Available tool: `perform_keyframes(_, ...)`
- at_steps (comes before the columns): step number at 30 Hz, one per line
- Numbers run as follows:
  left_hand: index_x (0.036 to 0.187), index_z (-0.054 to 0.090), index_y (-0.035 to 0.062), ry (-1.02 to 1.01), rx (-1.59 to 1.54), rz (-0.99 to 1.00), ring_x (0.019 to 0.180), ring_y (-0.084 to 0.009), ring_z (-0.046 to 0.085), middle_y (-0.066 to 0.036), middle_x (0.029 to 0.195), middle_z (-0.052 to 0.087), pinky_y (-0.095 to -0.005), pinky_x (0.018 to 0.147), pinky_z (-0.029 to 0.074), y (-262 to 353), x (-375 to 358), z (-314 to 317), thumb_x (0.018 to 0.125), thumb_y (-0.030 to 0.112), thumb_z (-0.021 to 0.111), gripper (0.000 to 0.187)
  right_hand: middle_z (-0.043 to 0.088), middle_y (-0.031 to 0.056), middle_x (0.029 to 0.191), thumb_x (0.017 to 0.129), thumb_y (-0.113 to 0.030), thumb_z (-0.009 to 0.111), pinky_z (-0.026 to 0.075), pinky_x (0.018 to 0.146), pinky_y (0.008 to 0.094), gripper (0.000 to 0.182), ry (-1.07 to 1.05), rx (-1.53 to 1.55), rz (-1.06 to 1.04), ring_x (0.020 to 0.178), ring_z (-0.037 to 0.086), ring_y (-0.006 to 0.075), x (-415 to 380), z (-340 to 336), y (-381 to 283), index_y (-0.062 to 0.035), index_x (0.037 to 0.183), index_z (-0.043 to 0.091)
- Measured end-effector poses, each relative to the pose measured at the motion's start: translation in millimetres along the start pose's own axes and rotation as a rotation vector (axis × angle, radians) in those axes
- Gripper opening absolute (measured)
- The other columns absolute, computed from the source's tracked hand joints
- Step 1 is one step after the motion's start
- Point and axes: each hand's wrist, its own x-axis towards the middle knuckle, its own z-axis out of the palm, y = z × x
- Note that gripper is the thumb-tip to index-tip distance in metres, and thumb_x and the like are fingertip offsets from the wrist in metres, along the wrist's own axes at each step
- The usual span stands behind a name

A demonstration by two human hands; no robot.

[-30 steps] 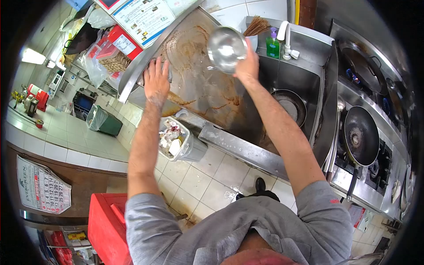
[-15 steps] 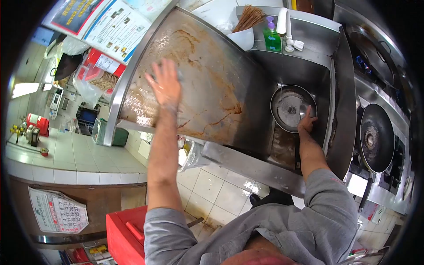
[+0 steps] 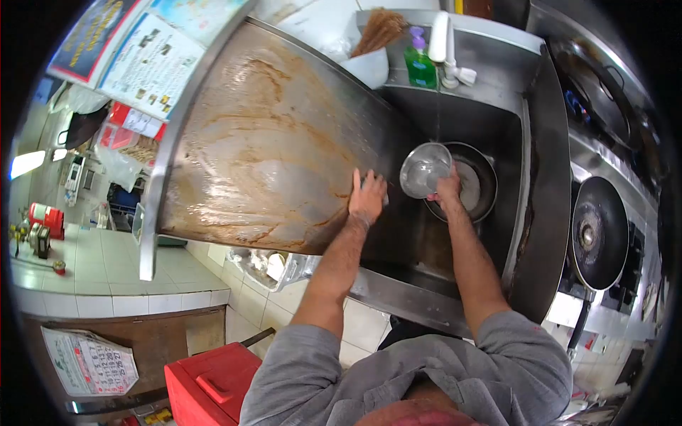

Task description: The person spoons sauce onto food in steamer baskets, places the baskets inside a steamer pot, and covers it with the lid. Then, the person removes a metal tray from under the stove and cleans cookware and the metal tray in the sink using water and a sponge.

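Note:
My right hand grips a shiny metal bowl by its near right edge; the bowl has clear water in it. A thin stream falls from the white faucet toward it. Partly behind the bowl, a frying pan rests in the sink. My left hand presses down on the steel drainboard close to the sink's left edge. A small greyish pad shows at the side of its fingers, mostly hidden. Wet brown streaks cover the drainboard.
Behind the sink stand a green soap bottle and a white container with a brown brush. On the right, a black wok sits on the stove, and another pan is near a blue flame. A red bin stands below left.
My left hand has swept across the drainboard toward the sink. My right hand has come up out of the pan with the metal bowl, now tilted and holding water.

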Motion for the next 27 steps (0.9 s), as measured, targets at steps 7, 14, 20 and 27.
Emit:
perform_keyframes(7,0.132,0.042,0.0120,0.163,0.127,-0.227,0.131,-0.0248,0.028,-0.003,0.138,0.039,-0.0590,0.106,0.009,-185.9,34.7,-100.1,0.087,0.025,0.043,0.047,0.036,0.0225,0.128,0.078,0.002,0.047,0.055,0.046,0.0327,0.068,-0.146,-0.225,-0.584,0.081,0.061,0.0368,-114.0,126.6,-204.2,-0.0266,0.138,0.030)
perform_keyframes(14,0.125,0.048,0.0063,0.664,0.239,-0.405,0.128,-0.0243,0.032,-0.010,0.133,0.043,-0.0482,0.104,0.022,-356.5,83.1,-154.0,0.086,0.022,0.044,0.042,0.035,0.0196,0.126,0.081,0.004,0.046,0.058,0.048,0.0280,0.073,-0.132,-0.367,-0.747,0.095,0.057,0.0280,-153.5,170.1,-301.7,-0.0231,0.143,0.018)
perform_keyframes(20,0.109,0.059,0.0089,0.116,0.038,-0.310,0.121,-0.0257,0.040,-0.010,0.118,0.054,-0.0443,0.101,0.027,-227.7,89.9,-142.0,0.086,0.021,0.044,0.030,0.026,0.0280,0.134,0.079,-0.002,0.055,0.052,0.083,0.0423,0.077,0.009,-0.486,-0.838,0.104,0.054,0.0396,-127.7,186.0,-304.2,-0.0278,0.142,0.019)
perform_keyframes(27,0.110,0.058,0.0102,0.299,0.264,-0.223,0.113,-0.0249,0.044,-0.005,0.115,0.055,-0.0518,0.098,0.026,-292.2,110.0,-136.6,0.088,0.022,0.041,0.030,0.021,0.0318,0.135,0.075,0.006,0.051,0.047,0.088,0.0453,0.079,0.110,-0.704,-1.051,0.097,0.057,0.0428,-127.2,192.6,-287.4,-0.0306,0.140,0.023)
